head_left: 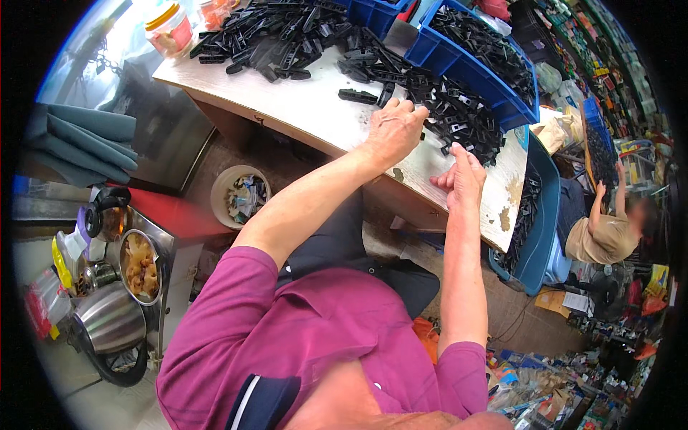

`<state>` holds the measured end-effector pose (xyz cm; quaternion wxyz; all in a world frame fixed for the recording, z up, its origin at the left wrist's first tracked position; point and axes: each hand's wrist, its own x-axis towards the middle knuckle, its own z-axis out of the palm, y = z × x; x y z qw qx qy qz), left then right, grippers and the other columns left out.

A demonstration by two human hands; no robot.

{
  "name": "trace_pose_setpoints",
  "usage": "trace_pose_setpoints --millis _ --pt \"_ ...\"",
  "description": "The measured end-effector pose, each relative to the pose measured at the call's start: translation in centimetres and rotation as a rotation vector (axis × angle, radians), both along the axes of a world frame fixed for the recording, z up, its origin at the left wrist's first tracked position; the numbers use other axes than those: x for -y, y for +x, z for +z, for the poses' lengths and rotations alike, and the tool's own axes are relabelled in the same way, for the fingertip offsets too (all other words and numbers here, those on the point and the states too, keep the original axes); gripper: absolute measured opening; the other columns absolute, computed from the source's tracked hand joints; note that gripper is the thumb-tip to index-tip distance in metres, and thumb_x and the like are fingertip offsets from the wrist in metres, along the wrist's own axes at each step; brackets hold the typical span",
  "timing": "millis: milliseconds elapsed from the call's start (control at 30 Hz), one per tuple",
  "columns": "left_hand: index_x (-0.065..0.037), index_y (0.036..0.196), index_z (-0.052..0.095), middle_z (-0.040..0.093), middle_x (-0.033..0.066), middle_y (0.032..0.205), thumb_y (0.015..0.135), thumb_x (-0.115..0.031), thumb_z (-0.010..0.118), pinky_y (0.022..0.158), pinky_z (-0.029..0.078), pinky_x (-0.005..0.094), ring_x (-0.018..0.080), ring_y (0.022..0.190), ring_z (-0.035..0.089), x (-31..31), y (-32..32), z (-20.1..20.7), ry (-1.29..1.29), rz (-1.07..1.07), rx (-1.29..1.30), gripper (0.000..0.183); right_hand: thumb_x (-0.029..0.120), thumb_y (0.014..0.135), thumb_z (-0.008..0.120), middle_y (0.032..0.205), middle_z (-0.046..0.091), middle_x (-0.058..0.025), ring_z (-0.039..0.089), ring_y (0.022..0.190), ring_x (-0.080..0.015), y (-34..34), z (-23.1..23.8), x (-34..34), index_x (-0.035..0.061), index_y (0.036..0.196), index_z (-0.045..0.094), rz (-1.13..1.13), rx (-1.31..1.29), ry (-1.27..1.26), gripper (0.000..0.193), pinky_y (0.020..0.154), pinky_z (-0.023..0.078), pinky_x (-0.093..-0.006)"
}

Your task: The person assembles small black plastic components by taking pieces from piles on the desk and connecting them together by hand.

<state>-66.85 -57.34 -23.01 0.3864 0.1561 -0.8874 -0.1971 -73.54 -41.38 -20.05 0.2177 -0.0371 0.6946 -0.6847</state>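
My left hand [396, 132] is over the white tabletop [315, 107], back of the hand up and fingers curled down. Whatever is under its fingers is hidden. Right beyond its knuckles stands a black plastic part [386, 94], with a longer black part [357, 97] lying beside it. My right hand [462, 175] is at the table's near edge, its fingers bent together next to a heap of small black plastic pieces [466, 118]. What its fingertips hold, if anything, is too small to make out. A larger pile of long black plastic parts [279, 36] covers the far left.
Blue crates [473, 63] of black parts stand at the back right. A blue tub [548, 215] is beside the table's right end. A waste bucket [241, 195] sits below on the left, near a kettle [111, 319]. A person [605, 233] works at the far right.
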Motion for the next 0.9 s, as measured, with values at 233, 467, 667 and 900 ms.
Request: trace_pose_setpoints --millis 233,467,667,900 --pt "-0.008 0.095 0.068 0.066 0.0104 0.083 0.083 -0.011 0.060 0.074 0.052 0.0422 0.0309 0.084 0.063 0.1 -0.4 -0.7 0.029 0.018 0.010 0.014 0.026 0.090 0.071 0.050 0.048 -0.0001 0.044 0.035 -0.0109 0.2 -0.6 0.9 -0.0016 0.094 0.065 -0.009 -0.039 0.019 0.029 0.040 0.052 -0.0338" --pt "-0.009 0.099 0.071 0.068 0.0106 0.093 0.079 -0.010 0.063 0.078 0.052 0.0404 0.0307 0.087 0.062 -0.2 1.5 -0.7 0.142 -0.043 -0.116 0.022 0.026 0.088 0.072 0.056 0.053 -0.0017 0.044 0.036 -0.0104 0.3 -0.4 1.3 -0.0023 0.094 0.066 -0.001 -0.083 0.107 0.029 0.041 0.052 -0.0323" --pt "-0.009 0.094 0.070 0.067 0.0073 0.091 0.077 -0.012 0.065 0.076 0.051 0.0388 0.0285 0.085 0.060 -0.5 1.8 -0.2 -0.047 -0.143 0.150 0.019 0.029 0.083 0.076 0.066 0.057 -0.0050 0.048 0.042 -0.0114 0.4 0.4 1.9 -0.0001 0.095 0.070 0.074 -0.110 0.297 0.032 0.042 0.054 -0.0320" --pt "-0.008 0.091 0.067 0.066 0.0071 0.090 0.077 -0.013 0.063 0.076 0.052 0.0395 0.0289 0.086 0.061 -0.6 1.8 -0.2 -0.018 -0.154 0.148 0.015 0.029 0.086 0.072 0.069 0.060 -0.0052 0.051 0.045 -0.0129 0.1 0.3 2.8 -0.0009 0.100 0.071 0.162 -0.213 0.473 0.033 0.041 0.052 -0.0321"
